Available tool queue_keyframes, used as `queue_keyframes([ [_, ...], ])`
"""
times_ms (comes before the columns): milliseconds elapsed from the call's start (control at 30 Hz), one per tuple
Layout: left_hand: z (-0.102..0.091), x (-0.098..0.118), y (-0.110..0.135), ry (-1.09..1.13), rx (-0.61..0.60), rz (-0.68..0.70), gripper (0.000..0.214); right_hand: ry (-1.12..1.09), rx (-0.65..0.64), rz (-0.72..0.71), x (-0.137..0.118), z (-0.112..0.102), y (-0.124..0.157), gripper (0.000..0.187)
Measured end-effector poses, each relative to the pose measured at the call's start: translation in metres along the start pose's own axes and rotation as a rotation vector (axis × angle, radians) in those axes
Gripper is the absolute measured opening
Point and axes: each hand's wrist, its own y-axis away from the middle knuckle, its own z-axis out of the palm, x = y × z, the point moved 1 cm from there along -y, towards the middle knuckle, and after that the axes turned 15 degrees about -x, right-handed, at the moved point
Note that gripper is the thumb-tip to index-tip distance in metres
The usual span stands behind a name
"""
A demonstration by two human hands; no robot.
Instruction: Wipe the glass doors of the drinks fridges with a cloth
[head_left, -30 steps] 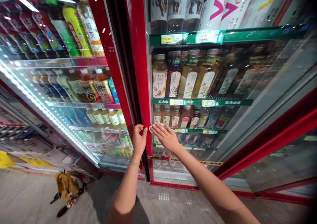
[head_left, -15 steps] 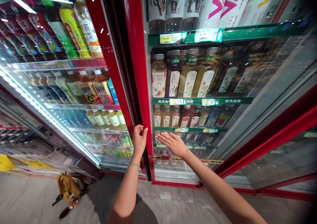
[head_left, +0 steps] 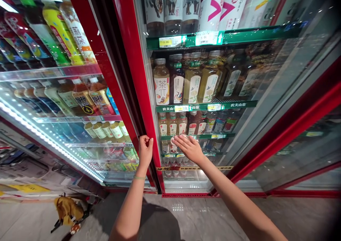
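On the left, a lit cooler (head_left: 93, 35) holds rows of bottles, and a yellow-brown bag (head_left: 66, 209) lies on the floor in front of it. The left hand (head_left: 145, 150) is up by the red post (head_left: 134, 56) of the next cooler, beside the dark gap between the two. Its fingers are curled, with the thumb near the post; whether it grips the edge or only rests there cannot be told.

To its right, the right hand (head_left: 189, 148) lies flat, fingers straight and close together, over a white pad (head_left: 173, 140). The pad, mostly hidden under the fingertips, looks pressed to the glass (head_left: 183, 182) in front of the lower rows of bottles (head_left: 161, 86). A slanting red beam (head_left: 287, 127) stands farther right.

The step in hand appears to be wiping the glass. The next move would call for even pressure through the flat fingers, the pad kept under them, and the left hand steady and clear of the stroke.
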Motion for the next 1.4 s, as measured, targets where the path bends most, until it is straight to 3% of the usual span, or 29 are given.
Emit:
queue_keyframes([
  [100, 0.0, 0.001, 0.001, -0.03, -0.006, 0.0, 0.024, -0.012, 0.086, 0.193, -0.008, 0.0, -0.018, 0.064],
  [300, 0.002, 0.002, 0.002, -0.071, 0.015, 0.015, 0.021, -0.041, -0.074, -0.15, -0.032, 0.009, -0.018, 0.062],
  [467, 0.005, 0.004, 0.003, -0.082, 0.046, 0.018, 0.021, -0.055, -0.009, 0.033, -0.036, 0.01, -0.034, 0.062],
  [633, 0.005, 0.007, 0.003, -0.076, 0.047, 0.018, 0.022, -0.014, -0.035, -0.174, -0.043, 0.016, -0.025, 0.058],
  [700, 0.005, 0.007, 0.003, -0.073, 0.056, 0.016, 0.022, -0.008, -0.066, -0.19, -0.042, 0.014, -0.02, 0.057],
  [833, 0.006, 0.006, 0.003, -0.068, 0.068, 0.011, 0.024, -0.013, -0.083, -0.083, -0.034, 0.002, -0.032, 0.056],
  [933, 0.006, 0.005, 0.004, -0.066, 0.067, 0.005, 0.025, -0.028, -0.067, -0.139, -0.024, -0.002, -0.033, 0.059],
  [1033, 0.007, 0.004, 0.005, -0.069, 0.077, 0.001, 0.026, -0.045, -0.068, -0.198, -0.006, 0.0, -0.011, 0.064],
  [1100, 0.01, 0.004, 0.006, -0.071, 0.092, 0.0, 0.026, -0.05, -0.033, -0.124, 0.005, 0.003, 0.0, 0.066],
  [1200, 0.015, 0.004, 0.008, -0.074, 0.13, -0.002, 0.026, -0.046, 0.15, 0.2, 0.01, 0.007, -0.002, 0.068],
  [1267, 0.018, 0.007, 0.01, -0.08, 0.155, -0.001, 0.025, -0.039, 0.227, 0.307, 0.002, 0.011, -0.008, 0.069],
  [1400, 0.02, 0.02, 0.013, -0.12, 0.206, 0.023, 0.022, -0.012, 0.045, -0.031, -0.006, 0.016, 0.006, 0.062],
])
